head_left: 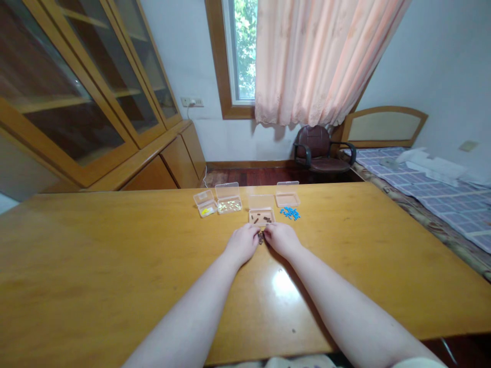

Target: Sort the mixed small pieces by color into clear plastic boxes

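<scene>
My left hand (244, 242) and my right hand (282, 238) rest on the wooden table, close together with fingers curled inward. Between their fingertips lies a small pile of dark brown pieces (261, 238), too small to name. Both hands touch or nearly touch it; whether either one grips a piece is hidden. Just beyond stands a clear plastic box (251, 221) with its lid up and several brown pieces (256, 221) inside. Right of that box, a heap of small blue pieces (290, 213) lies on the tabletop.
Behind the blue heap is an open clear box (287, 203). To the left stand an open box of pale pieces (229, 205) and a smaller one with yellow pieces (207, 210). A brown armchair (317, 148) and a bed (433, 179) are beyond the table (115, 266).
</scene>
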Tool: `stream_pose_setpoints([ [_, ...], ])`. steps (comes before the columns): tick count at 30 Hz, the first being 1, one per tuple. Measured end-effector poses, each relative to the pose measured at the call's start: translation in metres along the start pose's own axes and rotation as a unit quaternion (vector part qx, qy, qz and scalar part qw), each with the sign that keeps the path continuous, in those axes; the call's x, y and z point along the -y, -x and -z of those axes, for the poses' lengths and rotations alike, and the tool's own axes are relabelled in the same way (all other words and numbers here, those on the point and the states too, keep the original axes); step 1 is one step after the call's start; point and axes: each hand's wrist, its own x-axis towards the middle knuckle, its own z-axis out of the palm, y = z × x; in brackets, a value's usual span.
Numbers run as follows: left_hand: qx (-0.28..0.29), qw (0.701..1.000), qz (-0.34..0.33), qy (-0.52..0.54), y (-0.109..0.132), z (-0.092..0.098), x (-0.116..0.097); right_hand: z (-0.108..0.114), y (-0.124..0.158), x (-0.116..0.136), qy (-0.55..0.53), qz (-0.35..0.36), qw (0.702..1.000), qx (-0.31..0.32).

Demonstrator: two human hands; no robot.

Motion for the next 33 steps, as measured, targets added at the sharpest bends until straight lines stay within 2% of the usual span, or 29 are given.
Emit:
stream_pose_setpoints([
  [4,-0.005,1.0,0.017,0.005,0.0,0.001,0.0,0.002,0.001,-0.003,-0.021,-0.001,1.0,-0.022],
  [10,-0.025,0.999,0.045,0.01,0.0,0.002,0.0,-0.001,0.0,-0.013,-0.113,-0.003,0.989,-0.099],
  [17,-0.032,0.998,0.056,-0.022,0.001,0.003,0.001,-0.013,-0.009,-0.029,-0.185,-0.074,0.966,-0.166],
  [20,-0.034,0.995,0.08,-0.058,0.0,0.003,0.001,-0.016,-0.012,-0.034,-0.206,-0.104,0.957,-0.177],
  [25,-0.013,0.988,0.122,-0.094,-0.005,0.004,0.006,-0.018,-0.013,-0.032,-0.233,-0.104,0.948,-0.19],
  [30,-0.029,0.992,0.093,-0.075,-0.004,0.004,0.005,-0.019,-0.014,-0.027,-0.247,-0.12,0.945,-0.178],
  [33,-0.036,0.996,0.057,-0.055,-0.001,0.003,0.003,-0.02,-0.015,-0.029,-0.248,-0.128,0.949,-0.15],
])
